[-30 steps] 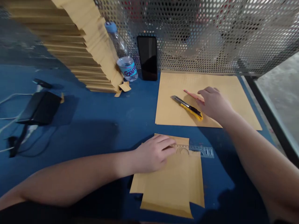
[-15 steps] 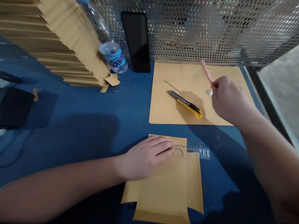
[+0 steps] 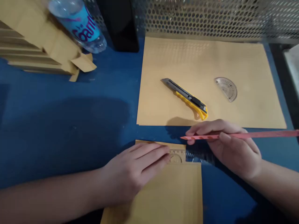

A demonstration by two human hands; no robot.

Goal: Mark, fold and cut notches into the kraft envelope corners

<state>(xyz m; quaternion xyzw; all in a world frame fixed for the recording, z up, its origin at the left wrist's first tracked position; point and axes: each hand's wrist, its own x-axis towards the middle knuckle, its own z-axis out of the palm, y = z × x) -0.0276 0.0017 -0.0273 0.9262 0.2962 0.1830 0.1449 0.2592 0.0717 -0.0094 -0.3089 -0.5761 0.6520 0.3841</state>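
Blue tabletop (image 3: 58, 124) spreads below me. Left hand (image 3: 133, 171) lies flat, pinning a clear plastic ruler (image 3: 187, 155) across the near brown paper envelope (image 3: 168, 193); right hand (image 3: 230, 147) grips a pink pencil (image 3: 245, 135) just beside that ruler's edge.

The right hand (image 3: 230, 149), which a second ago lay by the yellow utility knife (image 3: 185, 98) on the large brown sheet (image 3: 245, 62), has picked up the pink pencil (image 3: 240, 135) and brought it down to the clear ruler (image 3: 187, 154), tip pointing left. A clear protractor (image 3: 226, 89), covered before, now shows on the sheet. The camera has dipped closer, the stacked envelopes (image 3: 35, 40) and water bottle (image 3: 79, 25) sliding to the top edge.
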